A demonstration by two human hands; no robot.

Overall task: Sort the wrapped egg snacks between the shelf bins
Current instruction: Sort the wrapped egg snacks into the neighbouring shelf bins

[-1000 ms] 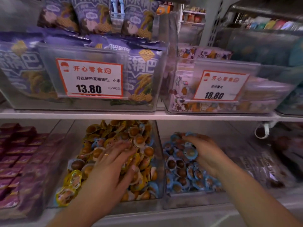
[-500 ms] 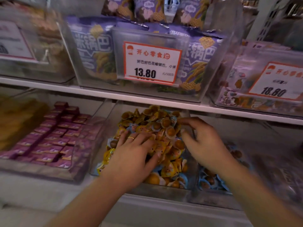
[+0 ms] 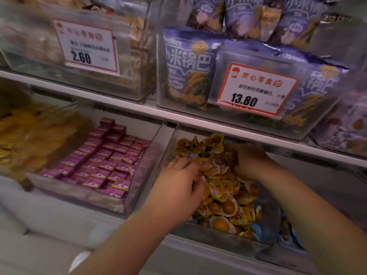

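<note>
Shop shelving (image 3: 198,116) carries clear bins on two levels, the lower middle bin (image 3: 170,147) heaped with yellow-wrapped egg snacks (image 3: 220,191) into which the left hand (image 3: 178,187) digs with curled fingers, gripping wrappers, while the right hand (image 3: 252,161) curls over the heap's far side, grasp unclear.

Both hands' fingertips are buried in the egg snacks (image 3: 218,187); the blue-wrapped bin (image 3: 288,233) is mostly hidden.
</note>
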